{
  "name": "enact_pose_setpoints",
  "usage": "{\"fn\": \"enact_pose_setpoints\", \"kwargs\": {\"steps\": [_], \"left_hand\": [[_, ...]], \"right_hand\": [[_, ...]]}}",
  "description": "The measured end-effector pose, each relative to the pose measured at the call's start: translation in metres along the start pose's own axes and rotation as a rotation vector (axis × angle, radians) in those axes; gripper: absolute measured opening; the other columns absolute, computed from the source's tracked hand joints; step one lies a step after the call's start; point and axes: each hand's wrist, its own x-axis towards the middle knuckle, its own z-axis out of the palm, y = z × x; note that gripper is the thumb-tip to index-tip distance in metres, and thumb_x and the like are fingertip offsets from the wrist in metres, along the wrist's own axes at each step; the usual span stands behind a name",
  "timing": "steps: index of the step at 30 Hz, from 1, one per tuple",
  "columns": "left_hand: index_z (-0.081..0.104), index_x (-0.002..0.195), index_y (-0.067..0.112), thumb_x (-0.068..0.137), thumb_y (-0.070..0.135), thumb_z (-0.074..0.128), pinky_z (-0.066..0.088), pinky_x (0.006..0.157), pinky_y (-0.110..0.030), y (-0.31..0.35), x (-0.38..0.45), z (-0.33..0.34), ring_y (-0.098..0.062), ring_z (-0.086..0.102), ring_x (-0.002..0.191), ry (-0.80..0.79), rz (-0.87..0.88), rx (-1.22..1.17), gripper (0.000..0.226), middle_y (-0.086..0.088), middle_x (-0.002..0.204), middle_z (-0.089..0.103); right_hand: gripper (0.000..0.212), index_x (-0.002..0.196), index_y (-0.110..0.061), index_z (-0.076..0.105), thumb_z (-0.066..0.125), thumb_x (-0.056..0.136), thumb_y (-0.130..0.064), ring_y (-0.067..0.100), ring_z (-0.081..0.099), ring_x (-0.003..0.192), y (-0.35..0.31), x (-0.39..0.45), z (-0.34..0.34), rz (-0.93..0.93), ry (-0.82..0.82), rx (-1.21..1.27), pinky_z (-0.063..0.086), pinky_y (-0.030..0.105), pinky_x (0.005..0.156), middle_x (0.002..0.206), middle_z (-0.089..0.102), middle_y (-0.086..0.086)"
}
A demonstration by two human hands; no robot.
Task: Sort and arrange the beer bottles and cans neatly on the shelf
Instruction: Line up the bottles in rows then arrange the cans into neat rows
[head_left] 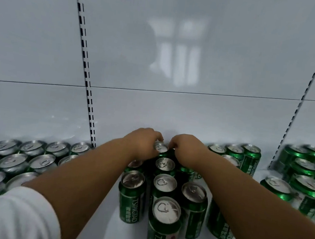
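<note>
Item 1, far left: I logged a block of green beer cans (12, 163) standing upright on the white shelf (104, 228), silver tops up, packed in close rows; the nearest ones were partly hidden by a white sleeve (14, 215).

Item 2: a slotted upright rail (85, 62) ran down the pale back panel (173, 111) to the shelf just behind that block.

Item 3: my left hand (142, 145) reached in over the shelf, fingers curled down onto the left rim of the rear can (160, 147), touching it. I could not tell how firmly it gripped.

Item 4, centre: the rear can stood upright at the back of a middle column of cans (164, 183), each just beside the next and running toward me, ending in the front can (165, 224), its label partly readable as TSINGTAO. A shorter line of cans flanked the column on either side, the left flank can (132, 194) and the right flank can (193, 205) both upright.

Item 5: my right hand (184, 151) met the same rear can from the right, fingertips pinched at its rim, close to the left hand's fingers.

Item 6: behind the right forearm, a small cluster of cans (243, 156) stood near the back panel.

Item 7, far right: beyond a second slotted rail (310, 80), a blurred group of upright cans (305, 176) stood well apart from the centre column.
</note>
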Motion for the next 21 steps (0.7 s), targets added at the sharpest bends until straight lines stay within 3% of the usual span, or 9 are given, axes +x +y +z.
{"fn": "enact_pose_setpoints", "kwargs": {"steps": [5, 7, 9, 12, 16, 21], "left_hand": [[0.052, 0.137, 0.034, 0.083, 0.034, 0.069, 0.047, 0.096, -0.039, 0.003, 0.017, 0.006, -0.025, 0.057, 0.112, -0.13, 0.038, 0.106, 0.056, -0.004, 0.124, 0.054], [0.05, 0.138, 0.031, 0.084, 0.033, 0.07, 0.046, 0.096, -0.038, 0.003, 0.02, 0.008, -0.026, 0.056, 0.113, -0.134, 0.048, 0.118, 0.058, -0.005, 0.127, 0.052], [0.053, 0.133, 0.028, 0.085, 0.033, 0.07, 0.047, 0.094, -0.037, 0.004, 0.021, 0.01, -0.027, 0.057, 0.11, -0.136, 0.053, 0.113, 0.052, -0.005, 0.125, 0.051], [0.06, 0.124, 0.026, 0.085, 0.034, 0.07, 0.046, 0.088, -0.033, 0.004, 0.024, 0.012, -0.025, 0.058, 0.103, -0.118, 0.042, 0.099, 0.042, -0.003, 0.113, 0.052], [0.06, 0.125, 0.027, 0.082, 0.034, 0.072, 0.044, 0.086, -0.03, 0.002, 0.024, 0.008, -0.022, 0.056, 0.101, -0.113, 0.023, 0.093, 0.045, 0.0, 0.106, 0.049], [0.056, 0.131, 0.027, 0.08, 0.032, 0.075, 0.047, 0.093, -0.037, -0.002, 0.022, 0.004, -0.025, 0.055, 0.106, -0.134, 0.004, 0.11, 0.054, -0.004, 0.117, 0.051]], "right_hand": [[0.02, 0.103, -0.007, 0.067, 0.052, 0.09, -0.005, 0.025, 0.063, 0.097, 0.009, 0.027, 0.012, 0.034, -0.017, -0.066, 0.05, 0.03, 0.076, 0.109, 0.067, 0.009], [0.007, 0.086, -0.006, 0.057, 0.052, 0.091, -0.006, 0.026, 0.062, 0.095, 0.006, 0.035, 0.016, 0.049, 0.013, -0.07, 0.045, 0.031, 0.073, 0.107, 0.065, 0.01], [0.014, 0.078, -0.011, 0.049, 0.053, 0.091, -0.008, 0.027, 0.06, 0.09, 0.003, 0.039, 0.022, 0.065, 0.054, -0.052, 0.042, 0.031, 0.071, 0.103, 0.065, 0.01], [0.004, 0.086, -0.012, 0.059, 0.056, 0.088, -0.012, 0.029, 0.062, 0.097, 0.006, 0.041, 0.036, 0.084, 0.131, 0.032, 0.046, 0.031, 0.073, 0.099, 0.068, 0.008], [0.02, 0.103, -0.018, 0.067, 0.055, 0.087, -0.012, 0.029, 0.058, 0.107, 0.012, 0.039, 0.041, 0.047, 0.141, 0.059, 0.05, 0.033, 0.088, 0.105, 0.069, 0.005], [0.027, 0.111, -0.013, 0.056, 0.045, 0.087, -0.005, 0.031, 0.047, 0.108, 0.012, 0.028, 0.046, -0.042, 0.179, -0.048, 0.037, 0.033, 0.077, 0.107, 0.064, 0.011]]}}
